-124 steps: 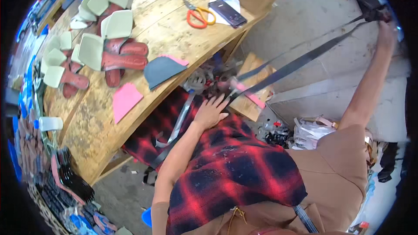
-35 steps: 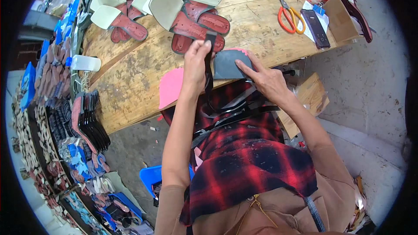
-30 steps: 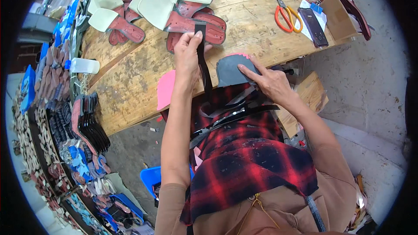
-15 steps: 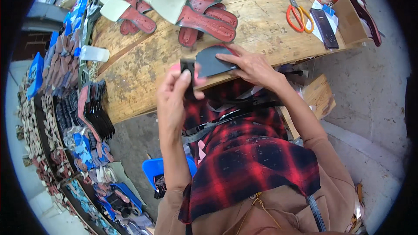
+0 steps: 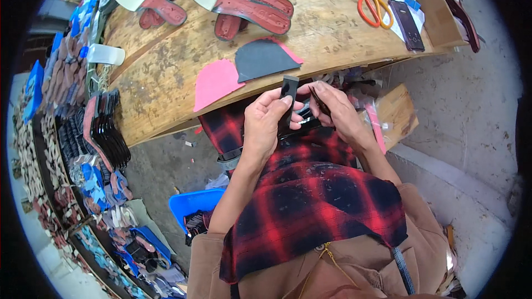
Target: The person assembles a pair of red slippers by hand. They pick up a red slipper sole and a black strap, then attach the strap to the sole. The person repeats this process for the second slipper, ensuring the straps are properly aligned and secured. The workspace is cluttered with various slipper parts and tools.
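Over my lap at the bench's front edge, my left hand [image 5: 265,119] pinches a glossy black strip [image 5: 288,87] that stands up past the fingertips. Close to its right, my right hand [image 5: 339,112] is closed around a thin dark piece [image 5: 320,102], whose kind I cannot make out. Just beyond the hands lies a black rounded sheet piece [image 5: 265,60] with a pink edge showing at its right. A flat pink piece [image 5: 215,82] rests to its left, touching it at one side.
Red soles with pale flaps [image 5: 252,8] are stacked on the wooden bench [image 5: 160,83]. Orange-handled scissors [image 5: 372,8], a dark phone [image 5: 407,25] and a cardboard box [image 5: 440,19] stand at the right. A blue bin [image 5: 194,202] is below left; shelves of shoe parts line the left.
My right hand has left the black sheet piece and come down beside my left. The pink piece now lies on the bench. My left hand has moved right, with the black strip.
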{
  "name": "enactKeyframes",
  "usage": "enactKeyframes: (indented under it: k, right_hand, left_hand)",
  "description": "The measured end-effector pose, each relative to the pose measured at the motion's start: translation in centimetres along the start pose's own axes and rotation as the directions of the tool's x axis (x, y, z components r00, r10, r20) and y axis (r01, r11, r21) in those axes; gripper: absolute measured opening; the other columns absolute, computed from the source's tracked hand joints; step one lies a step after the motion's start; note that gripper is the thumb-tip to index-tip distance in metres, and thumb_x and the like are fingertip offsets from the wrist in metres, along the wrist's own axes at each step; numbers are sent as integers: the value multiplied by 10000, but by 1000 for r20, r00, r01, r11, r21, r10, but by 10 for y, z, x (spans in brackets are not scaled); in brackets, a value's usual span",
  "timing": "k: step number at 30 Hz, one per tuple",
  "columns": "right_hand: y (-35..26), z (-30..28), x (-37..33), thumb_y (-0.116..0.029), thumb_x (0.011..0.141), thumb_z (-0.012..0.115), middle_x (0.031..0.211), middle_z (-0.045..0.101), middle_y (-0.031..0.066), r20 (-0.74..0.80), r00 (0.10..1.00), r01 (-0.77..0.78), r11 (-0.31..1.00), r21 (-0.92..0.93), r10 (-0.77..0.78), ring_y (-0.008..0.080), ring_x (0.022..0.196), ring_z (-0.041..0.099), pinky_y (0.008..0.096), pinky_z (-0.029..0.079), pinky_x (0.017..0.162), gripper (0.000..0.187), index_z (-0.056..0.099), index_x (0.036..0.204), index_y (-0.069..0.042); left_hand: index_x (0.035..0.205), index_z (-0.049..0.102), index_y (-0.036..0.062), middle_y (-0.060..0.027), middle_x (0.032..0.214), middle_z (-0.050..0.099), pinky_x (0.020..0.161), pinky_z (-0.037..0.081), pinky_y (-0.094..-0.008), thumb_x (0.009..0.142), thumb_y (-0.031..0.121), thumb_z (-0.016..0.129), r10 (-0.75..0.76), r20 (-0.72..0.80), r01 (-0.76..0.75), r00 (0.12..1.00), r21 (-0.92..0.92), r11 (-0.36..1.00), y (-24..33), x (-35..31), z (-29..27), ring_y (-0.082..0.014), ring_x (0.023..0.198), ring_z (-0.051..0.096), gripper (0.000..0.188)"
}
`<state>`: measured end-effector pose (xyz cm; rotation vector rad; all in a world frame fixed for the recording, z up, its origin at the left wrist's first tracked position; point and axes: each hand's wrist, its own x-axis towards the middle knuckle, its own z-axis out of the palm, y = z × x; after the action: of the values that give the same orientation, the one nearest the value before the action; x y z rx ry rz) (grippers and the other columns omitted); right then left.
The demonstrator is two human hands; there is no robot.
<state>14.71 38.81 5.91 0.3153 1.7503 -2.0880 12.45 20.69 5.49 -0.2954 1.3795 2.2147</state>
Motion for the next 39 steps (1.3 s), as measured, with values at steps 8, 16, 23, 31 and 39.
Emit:
enactKeyframes:
  k: [8,16,23,31,39]
  right_hand:
    - [8,1,4,-242,987,569,761,589,1,61,997,25,982,186,-37,28,560,442,174,309,480,217,515,1125,-83]
    - [25,-1,-9,-212,990,566,721,584,23,-53,998,45,950,310,-30,38,500,421,184,294,429,139,491,1034,-104]
    - [34,-10,-16,-238,965,614,734,562,-23,-191,980,14,947,321,50,14,471,391,179,250,390,174,583,1040,-84]
    - [-42,-55,24,-274,976,568,758,594,-35,-545,799,406,896,178,-254,15,531,457,184,272,392,175,597,908,-116]
    - [-108,-25,145,-231,995,529,790,567,45,-117,658,673,650,-352,-744,120,696,577,288,462,649,235,581,1060,-12]
  left_hand:
    - [1094,630,-23,-69,768,685,409,407,-173,930,127,635,-43,40,30,998,274,961,-6,-2,-6,-52,495,543,222]
    - [1063,638,-2,-79,738,683,394,386,-172,911,123,662,-174,90,152,981,213,965,-14,-1,-8,-51,471,527,197]
    - [1279,500,0,-99,909,676,646,537,-250,974,120,526,-17,135,-10,991,197,980,-18,7,9,-114,725,636,329]
    - [1329,474,12,-206,1160,609,846,486,-381,877,293,692,836,-3,-567,549,733,375,90,100,-19,-275,1005,622,575]
    - [993,639,-38,-104,824,660,708,468,-324,859,263,715,855,-54,-565,515,729,387,163,197,-52,-171,731,572,339]
